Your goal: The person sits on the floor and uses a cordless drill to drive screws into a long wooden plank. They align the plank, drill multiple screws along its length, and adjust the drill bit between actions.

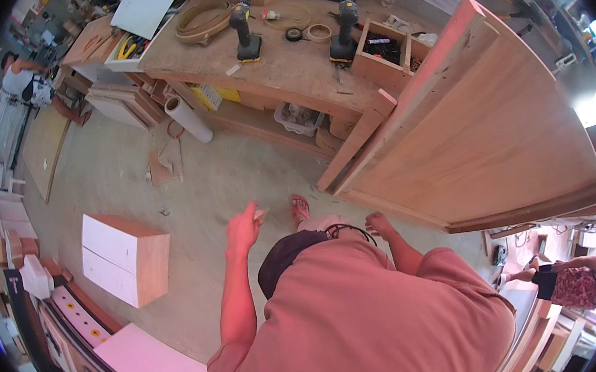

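Out over the floor goes the left hand, fingers curled, grip impossible to tell! The right hand, fingers loosely parted, is nearest the curved wooden panel beside the tabletop.

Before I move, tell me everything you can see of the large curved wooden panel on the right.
The large curved wooden panel has a broad, bare-looking brown face with a thicker border. Its right edge looks bowed outward, though the lens bends edges too. It stands tilted beside the workbench; whether it leans on the bench, or what supports it below, I cannot tell. The right hand is near its lower edge but apart from it.
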Demonstrator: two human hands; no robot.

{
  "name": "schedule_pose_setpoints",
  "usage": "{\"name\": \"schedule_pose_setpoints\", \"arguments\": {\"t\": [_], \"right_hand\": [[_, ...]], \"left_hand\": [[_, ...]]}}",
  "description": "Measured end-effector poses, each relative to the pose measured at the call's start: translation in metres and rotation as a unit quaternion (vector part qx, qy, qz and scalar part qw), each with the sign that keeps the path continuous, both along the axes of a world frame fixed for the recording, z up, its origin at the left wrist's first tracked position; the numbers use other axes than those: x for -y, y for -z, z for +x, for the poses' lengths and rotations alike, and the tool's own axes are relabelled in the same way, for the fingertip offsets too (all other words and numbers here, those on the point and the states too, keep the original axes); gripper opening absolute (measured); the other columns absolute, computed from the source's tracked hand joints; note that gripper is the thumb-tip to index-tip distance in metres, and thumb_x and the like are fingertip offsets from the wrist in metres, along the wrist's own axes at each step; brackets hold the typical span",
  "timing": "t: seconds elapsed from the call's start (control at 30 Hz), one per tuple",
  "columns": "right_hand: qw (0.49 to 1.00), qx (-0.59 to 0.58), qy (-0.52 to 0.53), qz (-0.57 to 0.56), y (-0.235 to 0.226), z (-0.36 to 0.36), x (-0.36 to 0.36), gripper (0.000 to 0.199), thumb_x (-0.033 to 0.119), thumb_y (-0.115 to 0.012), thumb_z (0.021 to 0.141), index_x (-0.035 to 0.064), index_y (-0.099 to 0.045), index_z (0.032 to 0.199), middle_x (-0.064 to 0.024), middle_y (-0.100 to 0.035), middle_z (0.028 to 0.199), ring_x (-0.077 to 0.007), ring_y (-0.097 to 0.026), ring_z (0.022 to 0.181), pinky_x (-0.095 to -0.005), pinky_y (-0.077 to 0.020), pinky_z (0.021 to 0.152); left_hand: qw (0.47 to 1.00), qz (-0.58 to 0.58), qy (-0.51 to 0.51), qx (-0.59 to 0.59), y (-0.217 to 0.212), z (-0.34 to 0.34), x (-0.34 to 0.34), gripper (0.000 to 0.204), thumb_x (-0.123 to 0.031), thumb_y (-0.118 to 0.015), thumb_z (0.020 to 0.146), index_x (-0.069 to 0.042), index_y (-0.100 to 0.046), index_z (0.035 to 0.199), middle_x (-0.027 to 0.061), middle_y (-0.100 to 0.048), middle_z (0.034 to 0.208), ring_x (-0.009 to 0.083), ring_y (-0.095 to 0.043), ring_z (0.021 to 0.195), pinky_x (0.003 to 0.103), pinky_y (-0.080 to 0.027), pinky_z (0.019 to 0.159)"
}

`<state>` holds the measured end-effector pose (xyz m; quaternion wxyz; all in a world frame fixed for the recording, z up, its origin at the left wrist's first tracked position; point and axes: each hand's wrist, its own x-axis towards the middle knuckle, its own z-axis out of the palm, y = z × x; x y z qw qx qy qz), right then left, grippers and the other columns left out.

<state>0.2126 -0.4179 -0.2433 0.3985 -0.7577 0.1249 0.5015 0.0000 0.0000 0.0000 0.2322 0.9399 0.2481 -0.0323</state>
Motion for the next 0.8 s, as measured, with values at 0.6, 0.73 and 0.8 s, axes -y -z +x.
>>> {"name": "schedule_pose_setpoints", "arguments": {"t": [0.6,0.73,0.8], "right_hand": [[0.938,0.187,0.287,0.057,-0.112,0.069,-0.148,0.034,0.038,-0.062,0.103,0.0119,-0.06,0.125,-0.0043,-0.071,0.116,-0.0188,-0.069,0.102,-0.0393,-0.0551,0.086],[0.899,0.108,0.424,0.002,-0.105,-0.04,-0.17,0.032,0.032,-0.061,0.102,0.0115,-0.06,0.127,-0.0056,-0.072,0.116,-0.0204,-0.069,0.103,-0.0409,-0.0552,0.087],[0.875,0.059,0.479,-0.027,-0.097,-0.102,-0.187,0.034,0.031,-0.062,0.101,0.0119,-0.06,0.129,-0.0068,-0.072,0.116,-0.0212,-0.069,0.103,-0.0424,-0.0549,0.087]], "left_hand": [[0.913,-0.031,0.397,-0.09,0.03,0.32,-0.127,0.054,-0.014,-0.073,0.089,-0.021,-0.056,0.139,0.0187,-0.075,0.108,0.0432,-0.071,0.104,0.054,-0.055,0.086],[0.879,-0.055,0.464,-0.094,0.043,0.369,-0.121,0.057,-0.01,-0.072,0.085,-0.02,-0.055,0.139,0.02,-0.074,0.109,0.0425,-0.07,0.107,0.054,-0.054,0.092],[0.866,-0.055,0.493,-0.055,0.05,0.388,-0.117,0.055,-0.009,-0.068,0.086,-0.018,-0.056,0.139,0.0194,-0.074,0.109,0.0421,-0.069,0.108,0.054,-0.054,0.093]]}}
